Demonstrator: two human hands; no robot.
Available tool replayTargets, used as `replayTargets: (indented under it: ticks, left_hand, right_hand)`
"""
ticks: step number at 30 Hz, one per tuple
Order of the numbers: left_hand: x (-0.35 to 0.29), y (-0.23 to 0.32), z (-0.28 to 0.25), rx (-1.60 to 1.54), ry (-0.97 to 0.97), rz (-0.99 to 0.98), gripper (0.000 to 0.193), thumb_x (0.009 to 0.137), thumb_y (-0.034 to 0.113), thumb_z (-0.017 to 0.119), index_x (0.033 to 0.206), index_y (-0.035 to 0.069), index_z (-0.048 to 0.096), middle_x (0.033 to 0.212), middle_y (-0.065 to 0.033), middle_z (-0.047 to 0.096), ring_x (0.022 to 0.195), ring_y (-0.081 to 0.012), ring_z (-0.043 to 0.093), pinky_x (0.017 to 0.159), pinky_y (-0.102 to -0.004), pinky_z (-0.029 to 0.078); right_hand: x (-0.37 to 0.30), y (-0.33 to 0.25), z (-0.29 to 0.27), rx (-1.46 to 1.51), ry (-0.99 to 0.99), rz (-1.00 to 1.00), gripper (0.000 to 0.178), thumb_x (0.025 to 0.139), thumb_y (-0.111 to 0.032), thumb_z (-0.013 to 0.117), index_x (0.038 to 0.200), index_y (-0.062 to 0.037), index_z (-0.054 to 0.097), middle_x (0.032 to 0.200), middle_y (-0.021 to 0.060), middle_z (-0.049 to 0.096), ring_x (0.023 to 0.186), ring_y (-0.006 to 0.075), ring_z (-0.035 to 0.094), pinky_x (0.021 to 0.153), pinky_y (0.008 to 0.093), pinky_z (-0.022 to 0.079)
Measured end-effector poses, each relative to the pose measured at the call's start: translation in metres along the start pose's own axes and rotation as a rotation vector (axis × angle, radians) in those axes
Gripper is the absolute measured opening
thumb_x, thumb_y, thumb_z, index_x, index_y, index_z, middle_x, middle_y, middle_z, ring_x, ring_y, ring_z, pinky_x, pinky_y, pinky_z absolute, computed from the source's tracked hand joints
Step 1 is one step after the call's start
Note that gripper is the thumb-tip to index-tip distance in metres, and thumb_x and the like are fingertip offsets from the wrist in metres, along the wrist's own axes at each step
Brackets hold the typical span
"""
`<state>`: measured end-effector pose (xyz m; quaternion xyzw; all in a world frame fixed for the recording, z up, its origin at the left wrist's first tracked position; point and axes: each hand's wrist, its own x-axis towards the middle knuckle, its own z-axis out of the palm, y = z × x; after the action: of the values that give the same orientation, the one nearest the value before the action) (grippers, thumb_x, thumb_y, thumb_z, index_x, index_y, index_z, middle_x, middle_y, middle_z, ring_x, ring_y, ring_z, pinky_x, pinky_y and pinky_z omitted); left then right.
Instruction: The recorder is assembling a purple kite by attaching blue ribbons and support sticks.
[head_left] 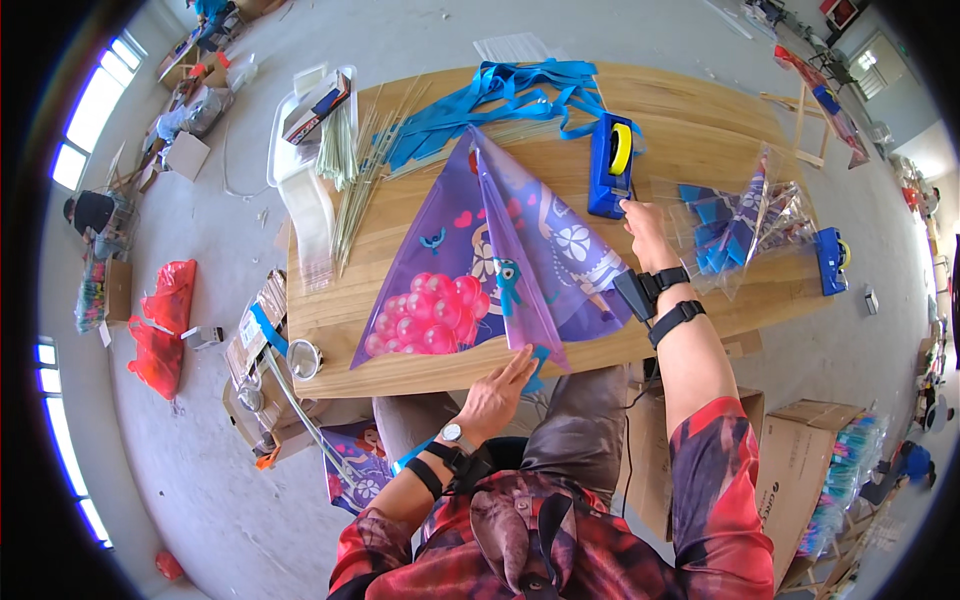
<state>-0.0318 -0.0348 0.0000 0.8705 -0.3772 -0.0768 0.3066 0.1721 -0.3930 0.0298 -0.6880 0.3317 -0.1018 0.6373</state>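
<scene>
Presently sitting at a wooden table [715,115], facing a purple printed sheet [495,265] spreading in a triangle across the near middle of the top, pointing its far corner away from the body and bringing its near tip to the table's near edge. Resting the left hand [493,397] at that edge, stretching its fingers out straight and side by side, laying their ends on the sheet beside a small blue piece [537,373]. Placing the right hand [650,232] well apart from the left, beyond the sheet's right side, touching the near end of a blue tape dispenser [604,180] carrying 1 yellow roll [621,150]; not showing clearly any pinch on the tape. Wearing 1 watch [452,432] on the left wrist. Also having blue ribbons [490,98] lying heaped along the far edge, thin sticks [372,175] and a white tray [277,150] lying at the far left, and, on the right, a clear plastic bag [735,225] lying near a 2nd dispenser [829,262].
</scene>
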Motion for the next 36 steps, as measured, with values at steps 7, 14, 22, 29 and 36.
replayTargets:
  ticks: [7,14,22,29,36]
  left_hand:
    - [-0.001,0.004,0.000,0.006,0.005,0.002,0.064,0.080,-0.006,0.057,0.144,0.004,0.057,0.160,-0.0105,0.043,0.122,-0.0305,0.063,0.094,-0.0408,0.058]
    - [-0.008,0.000,0.001,0.017,-0.056,-0.052,0.066,0.082,-0.005,0.056,0.147,0.006,0.053,0.163,-0.0095,0.039,0.125,-0.0302,0.062,0.093,-0.0407,0.058]
    - [0.001,-0.001,0.003,0.000,-0.030,-0.021,0.066,0.084,-0.003,0.058,0.149,0.009,0.051,0.164,-0.0090,0.037,0.124,-0.0299,0.062,0.089,-0.0399,0.059]
    - [-0.002,-0.003,0.006,-0.030,-0.042,-0.043,0.070,0.081,-0.004,0.060,0.149,0.009,0.050,0.165,-0.0096,0.036,0.126,-0.0312,0.061,0.090,-0.0407,0.059]
    - [0.000,0.000,0.003,-0.014,-0.080,-0.064,0.070,0.080,-0.005,0.059,0.148,0.009,0.051,0.165,-0.0094,0.036,0.126,-0.0313,0.061,0.090,-0.0409,0.059]
  right_hand:
    - [0.002,0.028,-0.018,-0.048,-0.033,0.145,0.021,0.088,-0.021,0.073,0.079,-0.0071,0.060,0.070,0.0023,0.054,0.061,0.0151,0.048,0.058,0.0341,0.040]
    - [-0.095,-0.008,-0.005,0.296,-0.362,0.098,0.013,0.098,-0.021,0.069,0.096,-0.0089,0.067,0.082,0.0001,0.061,0.071,0.0091,0.054,0.064,0.0263,0.045]
    - [-0.237,0.058,-0.021,0.405,-0.493,0.463,0.029,0.106,-0.030,0.059,0.115,-0.0045,0.069,0.092,-0.0032,0.061,0.070,0.0054,0.050,0.059,0.0219,0.041]
    - [-0.261,0.097,-0.015,0.564,-0.426,0.586,0.034,0.110,-0.026,0.050,0.123,0.0023,0.064,0.073,-0.0037,0.051,0.052,0.0048,0.034,0.051,0.0221,0.029]
    - [-0.267,0.105,-0.005,0.580,-0.396,0.548,0.035,0.110,-0.027,0.048,0.125,0.0019,0.062,0.071,-0.0043,0.050,0.049,0.0043,0.033,0.046,0.0221,0.025]
